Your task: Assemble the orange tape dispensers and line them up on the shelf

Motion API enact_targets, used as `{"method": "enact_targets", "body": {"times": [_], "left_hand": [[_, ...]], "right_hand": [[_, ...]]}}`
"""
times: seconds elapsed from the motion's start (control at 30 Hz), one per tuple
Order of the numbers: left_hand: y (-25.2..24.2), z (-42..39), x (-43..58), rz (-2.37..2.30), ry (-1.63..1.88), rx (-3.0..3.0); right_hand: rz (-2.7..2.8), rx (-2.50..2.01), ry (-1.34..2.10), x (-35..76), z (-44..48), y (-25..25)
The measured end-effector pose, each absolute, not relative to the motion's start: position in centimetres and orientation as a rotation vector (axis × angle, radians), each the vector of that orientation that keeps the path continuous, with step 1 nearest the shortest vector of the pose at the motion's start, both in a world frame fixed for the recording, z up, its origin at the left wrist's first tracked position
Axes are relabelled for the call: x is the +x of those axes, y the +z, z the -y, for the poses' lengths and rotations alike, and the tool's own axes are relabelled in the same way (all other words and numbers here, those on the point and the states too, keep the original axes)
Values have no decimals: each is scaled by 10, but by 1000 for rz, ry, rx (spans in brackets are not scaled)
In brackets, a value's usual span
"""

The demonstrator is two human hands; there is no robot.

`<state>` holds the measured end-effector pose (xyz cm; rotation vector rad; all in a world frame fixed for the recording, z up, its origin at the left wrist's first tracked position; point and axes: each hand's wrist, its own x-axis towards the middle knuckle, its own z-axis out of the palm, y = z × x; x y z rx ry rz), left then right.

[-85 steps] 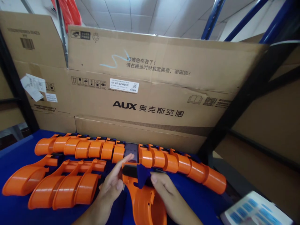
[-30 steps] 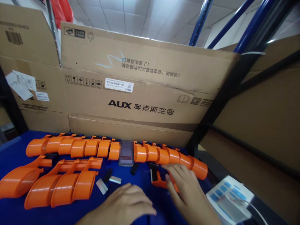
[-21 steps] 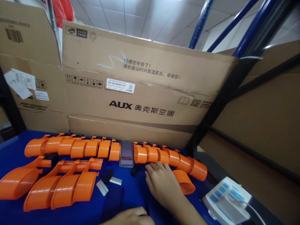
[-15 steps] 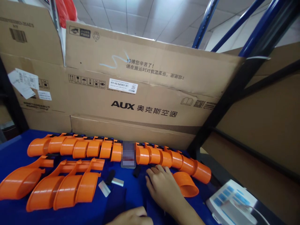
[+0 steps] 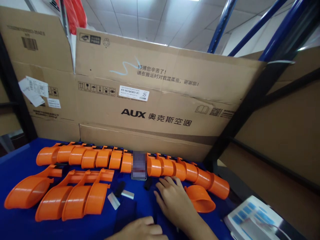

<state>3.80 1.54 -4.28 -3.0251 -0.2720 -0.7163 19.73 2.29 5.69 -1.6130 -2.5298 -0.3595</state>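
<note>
My right hand (image 5: 173, 200) is low over the blue table, its fingers curled. At its right side is an orange plastic scoop-shaped piece (image 5: 201, 200), whose narrow end runs behind the hand and is hidden; the hand appears closed on it. My left hand (image 5: 143, 230) shows at the bottom edge, closed with knuckles up, and what it holds, if anything, is hidden. Left of the right hand lie a small black sleeve (image 5: 148, 183), another black piece (image 5: 120, 189) and two small silvery plates (image 5: 114, 201).
A row of similar orange pieces (image 5: 90, 158) with black ends lines the back of the blue table (image 5: 15, 156). Several more (image 5: 50, 203) lie at left. A blurred upright card (image 5: 139, 165) stands mid-row. A white keypad device (image 5: 252, 216) sits right. Cardboard (image 5: 160, 100) walls the back.
The view has shifted slightly, so the scene sits a little farther right. Both hands stay in nearly the same place, with the left a touch higher in view.
</note>
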Motion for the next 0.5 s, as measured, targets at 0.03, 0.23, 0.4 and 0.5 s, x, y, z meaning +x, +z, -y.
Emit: {"method": "enact_targets", "body": {"times": [0.03,0.23,0.4,0.5], "left_hand": [[-43,-15,38,286,-724,-3033],[-29,-17,30,279,-755,-3030],[-5,-11,17,311,-723,-2945],[18,-3,-3,421,-771,-3015]], "right_hand": [[2552,-1580,-308,197,-21,58],[2655,-1391,-78,201,-14,66],[2627,-1472,-125,207,-17,64],[2647,-1434,-62,208,-16,63]]}}
